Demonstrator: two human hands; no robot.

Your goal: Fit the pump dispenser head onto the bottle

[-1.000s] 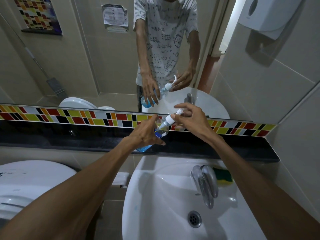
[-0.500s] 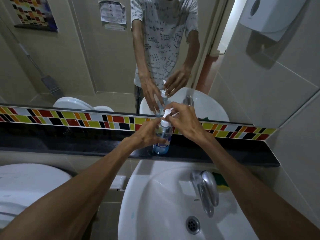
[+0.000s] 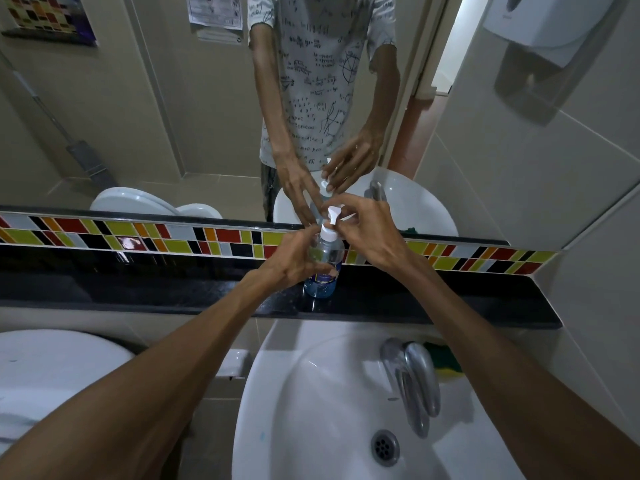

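A clear bottle (image 3: 325, 268) with blue liquid at its base and a blue label stands upright on the black shelf (image 3: 138, 289) above the sink. The white pump dispenser head (image 3: 331, 221) sits on its neck, nozzle pointing up toward the mirror. My left hand (image 3: 294, 259) wraps the bottle's left side, thumb across the label. My right hand (image 3: 370, 233) pinches the pump head from the right with its fingertips. The mirror shows both hands and the bottle from behind.
A white sink (image 3: 332, 403) with a chrome tap (image 3: 412, 379) and drain (image 3: 385, 446) lies below the shelf. A green-yellow sponge (image 3: 445, 362) sits by the tap. A toilet lid (image 3: 52, 372) is at left, a wall dispenser (image 3: 540, 19) at upper right.
The bottle went from tilted in the air to upright on the shelf. My right hand stays on the pump head, my left on the bottle body.
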